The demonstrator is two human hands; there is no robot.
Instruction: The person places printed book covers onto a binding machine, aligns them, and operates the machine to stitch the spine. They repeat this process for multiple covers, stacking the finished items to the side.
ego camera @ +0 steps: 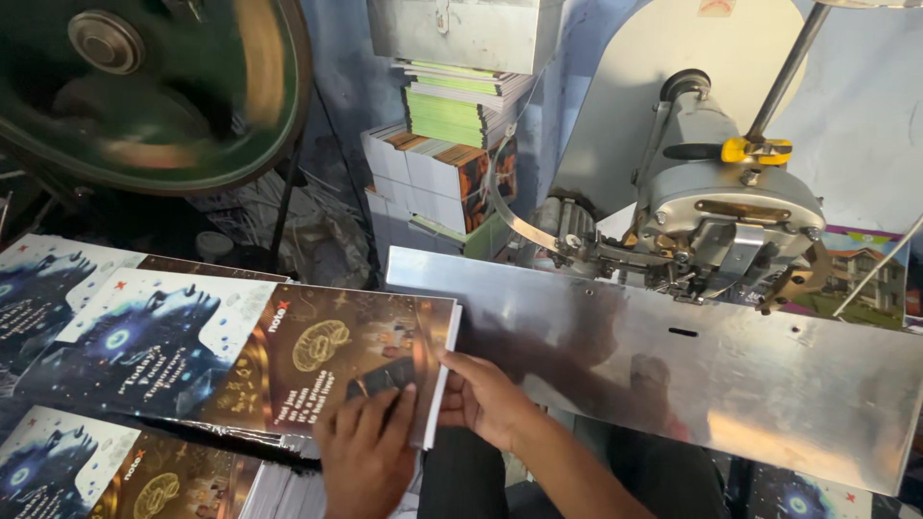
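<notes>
My left hand (367, 450) lies flat on the brown end of a printed notebook cover (240, 351), which tops a stack of unfolded notebooks at the left. My right hand (481, 399) grips the stack's white right edge, fingers curled around it. The cover is dark blue and white on one half, brown with gold drawings on the other. Just right of my hands a slanted shiny metal plate (673, 370) belongs to a wire stitching machine, whose grey head (721, 207) stands above it.
More of the same covers lie at the far left (38, 288) and lower left (115, 471). A big green flywheel (144, 86) blurs at top left. Stacked finished notebooks (447, 159) stand at the back. A yellow clamp (757, 150) sits on the machine's rod.
</notes>
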